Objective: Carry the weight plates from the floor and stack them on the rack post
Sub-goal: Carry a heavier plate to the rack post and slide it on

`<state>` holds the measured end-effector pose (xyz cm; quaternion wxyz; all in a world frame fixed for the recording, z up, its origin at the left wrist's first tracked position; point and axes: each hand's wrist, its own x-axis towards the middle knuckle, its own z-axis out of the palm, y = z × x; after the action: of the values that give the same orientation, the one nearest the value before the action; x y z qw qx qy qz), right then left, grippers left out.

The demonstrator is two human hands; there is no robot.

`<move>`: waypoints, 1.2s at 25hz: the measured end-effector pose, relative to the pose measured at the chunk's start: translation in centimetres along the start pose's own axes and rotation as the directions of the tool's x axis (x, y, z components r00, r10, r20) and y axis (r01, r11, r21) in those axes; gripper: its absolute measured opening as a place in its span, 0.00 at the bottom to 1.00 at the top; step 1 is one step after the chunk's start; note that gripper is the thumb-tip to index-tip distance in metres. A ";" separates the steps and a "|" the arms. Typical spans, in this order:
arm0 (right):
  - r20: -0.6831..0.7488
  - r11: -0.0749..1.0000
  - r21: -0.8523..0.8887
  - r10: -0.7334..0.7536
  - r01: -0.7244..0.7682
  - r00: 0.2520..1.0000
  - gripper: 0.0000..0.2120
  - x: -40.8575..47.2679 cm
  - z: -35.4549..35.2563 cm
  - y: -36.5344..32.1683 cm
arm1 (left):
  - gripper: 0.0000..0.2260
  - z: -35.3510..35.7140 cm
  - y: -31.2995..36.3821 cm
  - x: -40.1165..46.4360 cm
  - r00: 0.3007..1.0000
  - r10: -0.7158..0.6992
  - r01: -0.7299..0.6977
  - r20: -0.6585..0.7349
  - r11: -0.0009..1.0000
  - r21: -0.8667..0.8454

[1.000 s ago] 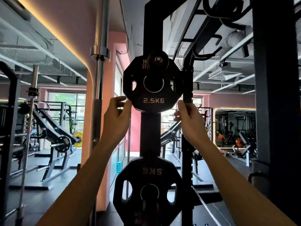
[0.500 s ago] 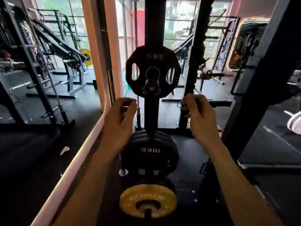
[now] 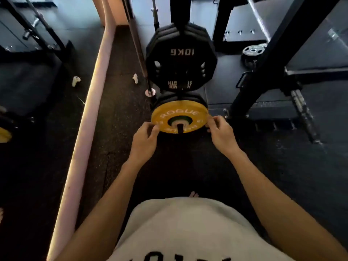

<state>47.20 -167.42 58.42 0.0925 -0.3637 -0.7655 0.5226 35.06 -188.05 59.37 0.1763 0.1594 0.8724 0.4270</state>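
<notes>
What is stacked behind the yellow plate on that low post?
Behind the yellow plate, on the same low post, dark plates show only as edges above its rim. Their count and markings are hidden. The hands pinch the yellow plate's rim.

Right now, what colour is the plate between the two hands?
Yellow, with white ROGUE lettering; the yellow plate shows best in the head view.

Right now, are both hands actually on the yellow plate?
Touching. In the head view the left hand pinches the yellow plate at its left rim, and the right hand pinches the right rim, fingertips overlapping the plate's edge on both sides.
</notes>
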 end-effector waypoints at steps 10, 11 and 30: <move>0.070 0.668 -0.172 0.741 -0.724 0.668 0.18 -16.3 6.6 17.2 | 0.18 2.6 -18.0 -6.7 0.640 -0.519 0.139 0.567 0.804 0.578; 0.056 0.646 -0.134 0.762 -0.751 0.645 0.17 -17.8 6.5 17.8 | 0.19 2.8 -18.6 -6.9 0.611 -0.536 0.092 0.583 0.779 0.620; -0.130 0.222 0.754 0.973 -0.619 0.191 0.09 -47.5 -5.3 35.3 | 0.14 32.7 -2.3 -18.6 0.364 -0.345 -0.693 0.865 0.520 0.499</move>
<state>100.35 -187.92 41.48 0.1181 -0.8218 -0.1697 0.5309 65.80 -174.82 42.01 0.4680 0.5380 0.6753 -0.1884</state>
